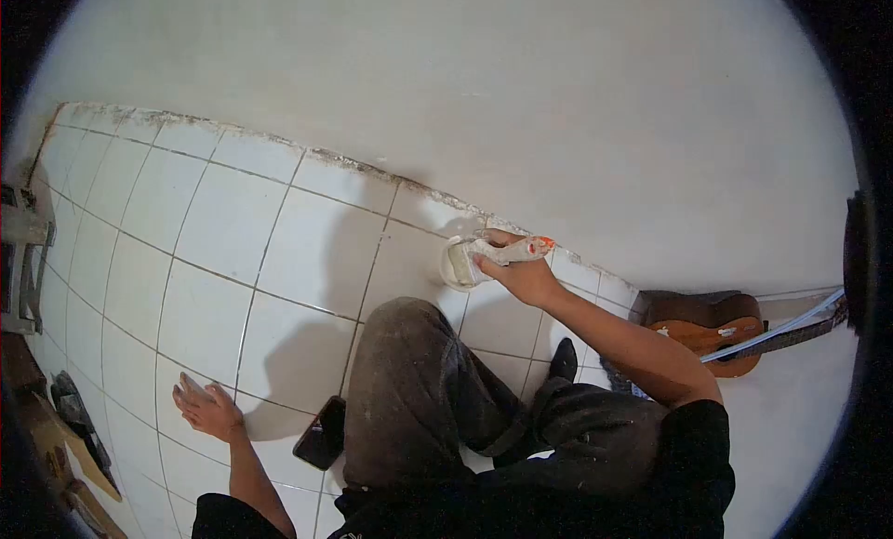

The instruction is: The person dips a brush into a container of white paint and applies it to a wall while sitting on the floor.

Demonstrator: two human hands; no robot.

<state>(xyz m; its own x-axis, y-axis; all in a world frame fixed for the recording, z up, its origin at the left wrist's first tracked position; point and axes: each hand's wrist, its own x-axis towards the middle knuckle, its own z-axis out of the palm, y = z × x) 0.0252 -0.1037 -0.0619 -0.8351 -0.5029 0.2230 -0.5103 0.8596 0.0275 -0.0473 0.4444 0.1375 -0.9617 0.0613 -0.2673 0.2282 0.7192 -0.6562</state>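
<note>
My right hand (526,277) is closed around a paintbrush (517,252) with a white-smeared handle and an orange-red end. Its broad pale head overlaps a small round white container (449,276) close to the foot of the wall. The brush lies nearly level, handle pointing right. Off to the left, my left hand (210,410) is open with its fingers spread over the white floor tiles (205,325), holding nothing. A dark phone (322,434) lies on the tiles between that hand and my knee.
The pale wall (465,83) rises ahead, its bottom edge stained and flaking. At the right a brown guitar (712,330) leans against it, near my right arm. Wooden pieces (79,446) and a grey frame-like object (23,260) stand along the left side.
</note>
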